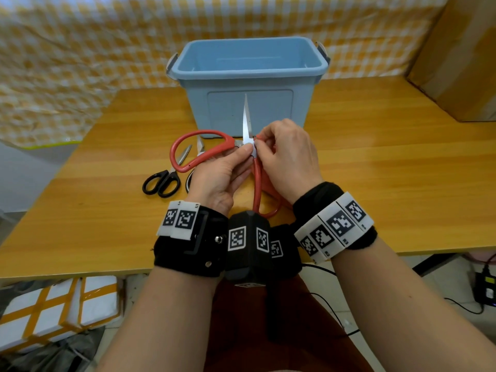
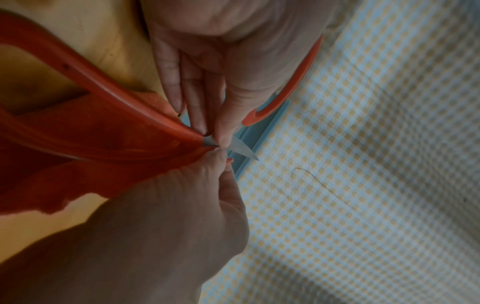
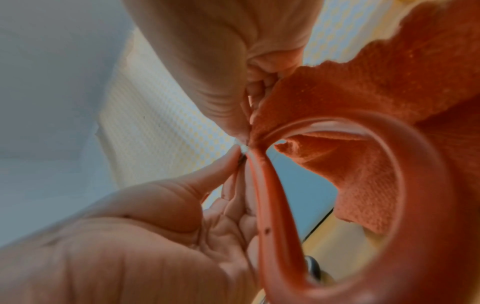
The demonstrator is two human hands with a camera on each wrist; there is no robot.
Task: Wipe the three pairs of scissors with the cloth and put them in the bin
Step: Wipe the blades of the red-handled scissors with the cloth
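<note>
The red-handled scissors [image 1: 201, 151] are held above the table, closed blades [image 1: 246, 122] pointing up in front of the blue bin [image 1: 249, 76]. My left hand [image 1: 248, 154] pinches them at the pivot between thumb and fingers [image 2: 197, 115]. My right hand [image 1: 264, 146] pinches the orange cloth [image 1: 268, 181] against the base of the blades; the cloth [image 3: 363, 82] hangs below that hand, behind the handle loop [image 3: 428, 185]. Black-handled scissors [image 1: 163, 181] lie on the table to the left. A third pair [image 1: 200, 146] lies partly hidden behind the red handle and my left hand.
The bin stands open at the back middle of the wooden table [image 1: 375, 157], nothing seen inside. A cardboard box [image 1: 461, 55] sits at the far right. Checked fabric [image 1: 80, 63] hangs behind the table.
</note>
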